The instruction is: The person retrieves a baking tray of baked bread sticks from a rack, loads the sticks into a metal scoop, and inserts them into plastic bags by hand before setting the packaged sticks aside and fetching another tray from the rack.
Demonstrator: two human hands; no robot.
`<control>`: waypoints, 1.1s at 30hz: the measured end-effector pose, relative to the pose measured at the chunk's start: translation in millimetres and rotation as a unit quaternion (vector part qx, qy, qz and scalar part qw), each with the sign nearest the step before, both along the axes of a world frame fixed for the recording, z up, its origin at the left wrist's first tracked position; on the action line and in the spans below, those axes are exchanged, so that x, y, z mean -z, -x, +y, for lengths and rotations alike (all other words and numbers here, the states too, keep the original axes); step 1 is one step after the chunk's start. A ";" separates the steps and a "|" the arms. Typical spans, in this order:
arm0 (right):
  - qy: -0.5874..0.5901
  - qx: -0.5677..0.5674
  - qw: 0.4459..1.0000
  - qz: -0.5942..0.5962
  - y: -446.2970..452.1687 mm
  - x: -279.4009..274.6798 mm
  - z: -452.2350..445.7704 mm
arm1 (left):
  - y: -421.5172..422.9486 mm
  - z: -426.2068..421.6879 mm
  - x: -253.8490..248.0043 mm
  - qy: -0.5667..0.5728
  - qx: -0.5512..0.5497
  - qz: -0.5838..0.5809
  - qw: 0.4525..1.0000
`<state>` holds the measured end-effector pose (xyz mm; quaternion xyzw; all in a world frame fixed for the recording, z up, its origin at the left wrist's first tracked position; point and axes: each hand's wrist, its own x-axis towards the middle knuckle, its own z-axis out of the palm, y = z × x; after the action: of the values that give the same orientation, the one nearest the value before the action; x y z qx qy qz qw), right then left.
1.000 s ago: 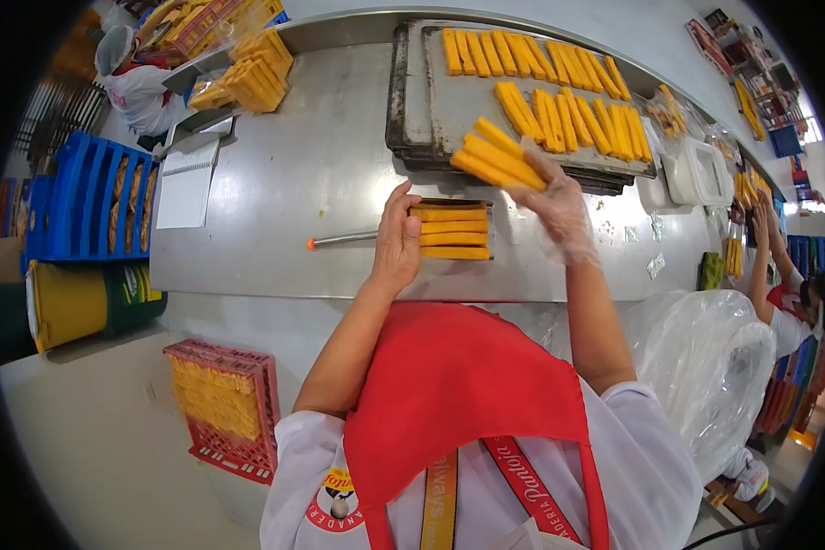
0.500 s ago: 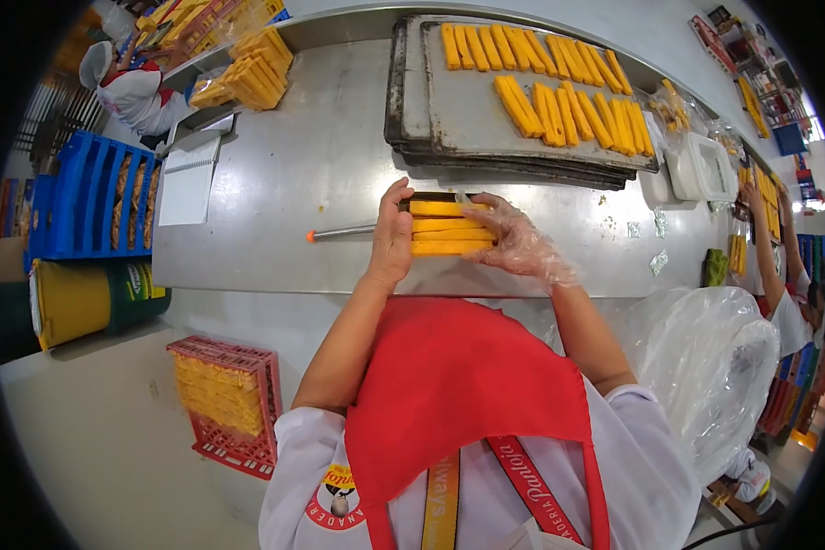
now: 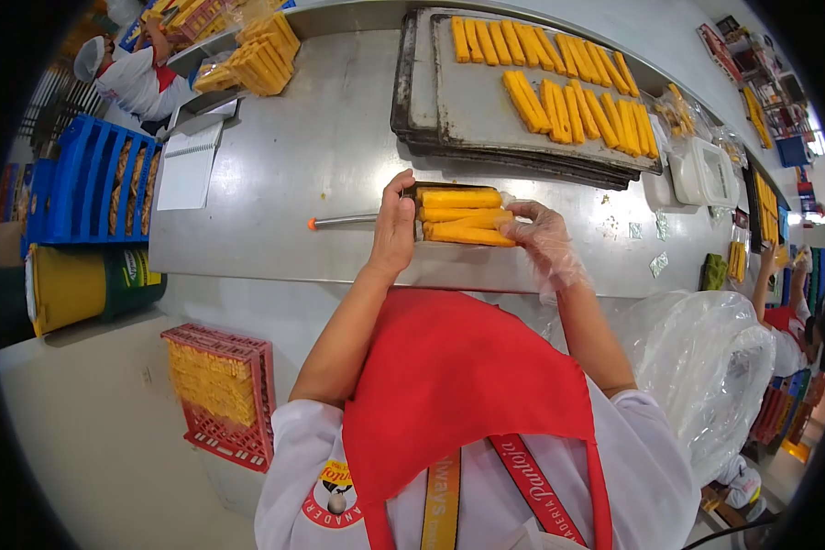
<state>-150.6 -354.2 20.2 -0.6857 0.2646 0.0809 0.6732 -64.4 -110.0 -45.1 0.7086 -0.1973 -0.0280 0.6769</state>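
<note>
Yellow sticks sit in a dark-edged holder on the near part of the metal table, between the two hands. They lie roughly side by side, running left-right; the nearer ones overlap a bit at a slant (not a neat row). Exact count unclear, right ends partly covered.

Left hand: upright against the left end of the holder, fingers pointing away from the body, no visible glove. Can't tell if it grips or only braces. Right hand: clear plastic glove, fingers closed in a narrow pinch on the right ends of the sticks.

Metal rod with orange tip sticks out left from behind the left hand (joint to the holder hidden, if there is one).

Beyond the hands, to the right: stacked baking trays, dark edges, top one carrying two rows of similar sticks. White tub just right of the stack. Small clear packets and a green cloth-like item nearer the front edge.

Left side of the table: open notebook, bagged sticks further back. Red crate below the table's front edge, yellow stuff inside (too small to tell what). Co-workers at far left and far right, apart from these hands.
</note>
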 end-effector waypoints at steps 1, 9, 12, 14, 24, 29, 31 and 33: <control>0.016 0.007 0.999 0.035 -0.2 0.5 -3.6 | 0.0 -0.3 1.1 0.004 -0.001 0.000 1.000; -0.060 -0.017 0.996 0.062 2.7 -21.1 -10.5 | -0.6 -1.8 7.2 0.012 -0.003 0.001 1.000; -0.062 -0.001 0.998 0.024 3.1 -19.1 -36.4 | -1.1 -1.0 9.3 -0.012 -0.006 -0.008 1.000; -0.052 0.043 0.996 -0.059 5.7 -13.4 -45.9 | -1.5 -1.4 11.3 -0.004 -0.003 -0.009 1.000; 0.046 0.121 0.989 -0.071 -15.9 11.4 -33.1 | -0.6 -0.3 4.4 -0.023 -0.005 -0.003 1.000; 0.019 0.079 0.996 -0.022 -17.4 6.0 -31.6 | 0.2 -0.3 4.4 -0.016 -0.001 0.007 1.000; -0.003 0.033 0.999 0.015 -11.9 4.1 -30.7 | 0.7 -1.1 4.2 -0.014 -0.002 0.009 1.000; -0.052 0.005 0.998 0.033 -5.8 3.4 -28.9 | -0.1 -0.9 5.1 -0.014 -0.001 0.006 1.000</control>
<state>-144.8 -383.1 16.8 -0.6452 0.2854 0.1134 0.6996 -64.3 -110.9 -50.2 0.7178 -0.1927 -0.0342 0.6682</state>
